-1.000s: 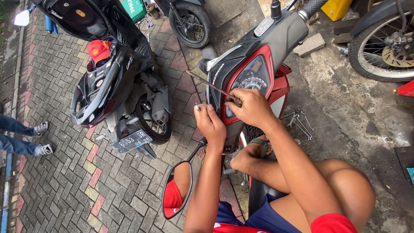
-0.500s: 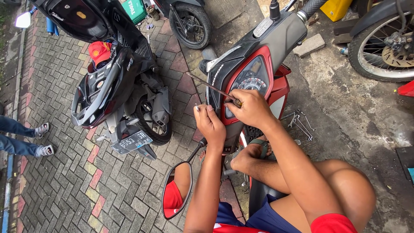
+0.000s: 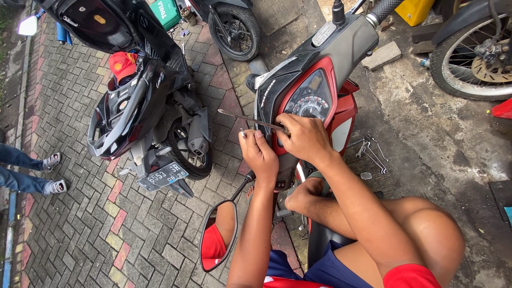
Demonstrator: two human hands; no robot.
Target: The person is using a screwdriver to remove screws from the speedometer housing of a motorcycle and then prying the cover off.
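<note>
I sit astride a red and black scooter (image 3: 330, 69), looking down on its handlebar cover and speedometer (image 3: 309, 104). My right hand (image 3: 305, 137) grips the handle end of a long thin screwdriver (image 3: 242, 118) whose shaft points left, away from the cover. My left hand (image 3: 260, 154) is just left of it, fingers pinched on a small metal part, too small to identify. Both hands rest against the left edge of the handlebar cover. The scooter's round mirror (image 3: 217, 241) hangs below my left forearm.
A black scooter (image 3: 144, 101) with its seat raised is parked to the left on brick paving. Another person's legs and sneakers (image 3: 50, 173) show at the left edge. Several wrenches (image 3: 370, 152) lie on the concrete right of the scooter. Other wheels (image 3: 469, 53) stand behind.
Both hands stay at the handlebar cover. The screwdriver and hands have barely shifted; only the camera view moved slightly.
</note>
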